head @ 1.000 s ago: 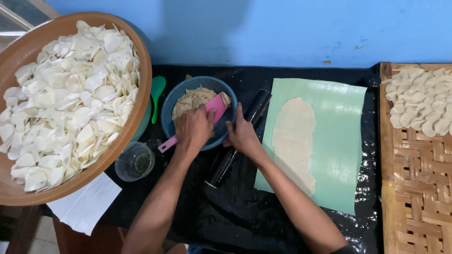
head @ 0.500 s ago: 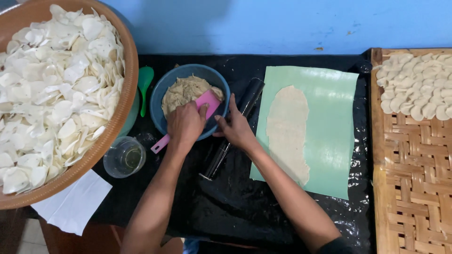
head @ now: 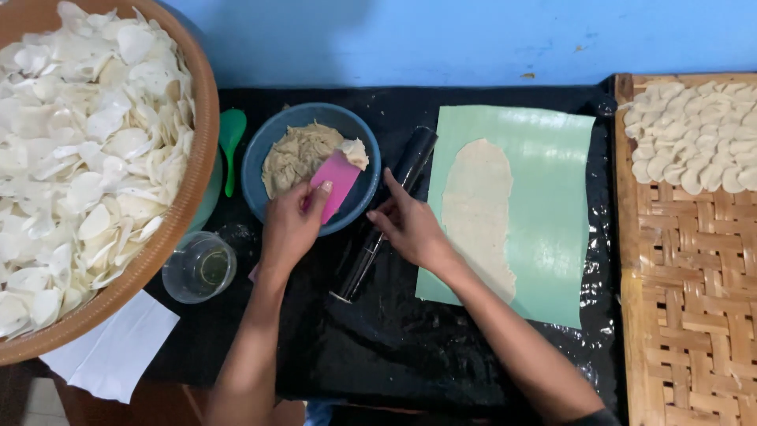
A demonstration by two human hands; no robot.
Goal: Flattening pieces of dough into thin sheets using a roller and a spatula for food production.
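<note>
1. Black plastic sheet (head: 378,347), covering the worktable nearest the viewer; both forearms cross it.

2. White paper (head: 110,355), at 8 o'clock, tucked partly under the large basket.

3. Clear glass (head: 199,268), at 9 o'clock of the hands, holding what looks like a little oil; the view is too small to be sure.

4. Left hand (head: 292,225), fingers closed around a pink scraper (head: 337,183). A second ago the blade lay low in the bowl; it is now lifted at the rim with a lump of dough (head: 355,151) on its tip, so a portion has been scooped out.

5. Right hand (head: 406,225), fingers loosely spread and resting against a black rolling pin (head: 386,213), steadying it; not gripping. Its place has hardly altered.

6. Blue bowl (head: 364,189), at 12 o'clock of the left hand, holding tan dough paste.

7. Green mat (head: 560,221), at 3 o'clock, carrying a thin rolled dough sheet (head: 477,213).

8. Green spoon (head: 231,142), at 10 o'clock.

9. Round basket (head: 189,189) of white chips, far left.

10. Woven tray (head: 686,300), far right, with pale dough discs (head: 694,134) at its top.
</note>
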